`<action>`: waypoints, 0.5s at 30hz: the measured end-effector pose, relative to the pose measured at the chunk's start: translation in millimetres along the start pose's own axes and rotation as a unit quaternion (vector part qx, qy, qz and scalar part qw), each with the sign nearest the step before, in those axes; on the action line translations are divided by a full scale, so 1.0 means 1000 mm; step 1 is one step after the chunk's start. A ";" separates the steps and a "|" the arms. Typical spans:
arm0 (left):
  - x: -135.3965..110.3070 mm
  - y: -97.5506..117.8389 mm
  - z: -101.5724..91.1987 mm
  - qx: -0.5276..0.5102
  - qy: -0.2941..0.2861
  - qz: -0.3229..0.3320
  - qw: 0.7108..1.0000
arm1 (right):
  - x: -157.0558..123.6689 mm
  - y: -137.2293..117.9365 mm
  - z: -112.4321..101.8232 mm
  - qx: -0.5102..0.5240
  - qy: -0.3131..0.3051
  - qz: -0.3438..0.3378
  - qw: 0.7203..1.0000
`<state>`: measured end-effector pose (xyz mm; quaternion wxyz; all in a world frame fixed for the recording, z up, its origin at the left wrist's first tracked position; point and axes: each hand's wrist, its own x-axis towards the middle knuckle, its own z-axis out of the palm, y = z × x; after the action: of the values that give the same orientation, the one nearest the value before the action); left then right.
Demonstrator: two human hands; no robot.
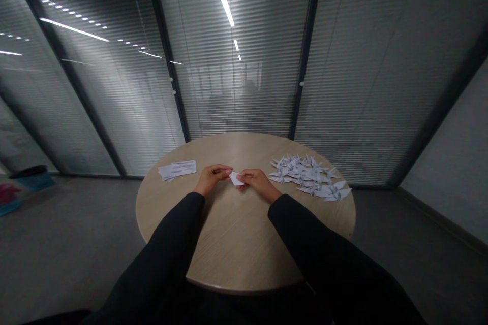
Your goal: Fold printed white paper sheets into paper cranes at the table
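My left hand and my right hand meet above the middle of a round wood-grain table. Pinched between their fingertips is a small folded piece of white paper. To the right of my right hand lies a heap of white origami cranes. A small stack of white paper slips lies left of my left hand, apart from it. Black sleeves cover both my forearms.
Behind the table stand glass partitions with closed grey slatted blinds and dark frames. A grey floor surrounds the table. Blue and red objects sit on the floor at the far left.
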<state>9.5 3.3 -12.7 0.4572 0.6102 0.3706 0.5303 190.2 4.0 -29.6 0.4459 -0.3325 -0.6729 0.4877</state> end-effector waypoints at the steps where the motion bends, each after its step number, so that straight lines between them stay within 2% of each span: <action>1: 0.000 0.000 0.000 -0.001 0.002 -0.004 1.000 | -0.001 -0.001 0.001 0.004 -0.005 0.004 1.000; 7: 0.000 -0.001 0.002 0.010 -0.017 -0.016 1.000 | -0.003 -0.002 0.003 0.010 -0.038 0.044 0.998; 15: -0.003 -0.001 0.002 -0.045 -0.048 -0.016 0.998 | -0.007 -0.011 0.002 0.015 -0.040 0.039 0.998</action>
<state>10.8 0.9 -14.7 0.5098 0.6080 0.3339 0.5088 191.0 -6.5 -21.0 0.4043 -0.3321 -0.6694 0.5274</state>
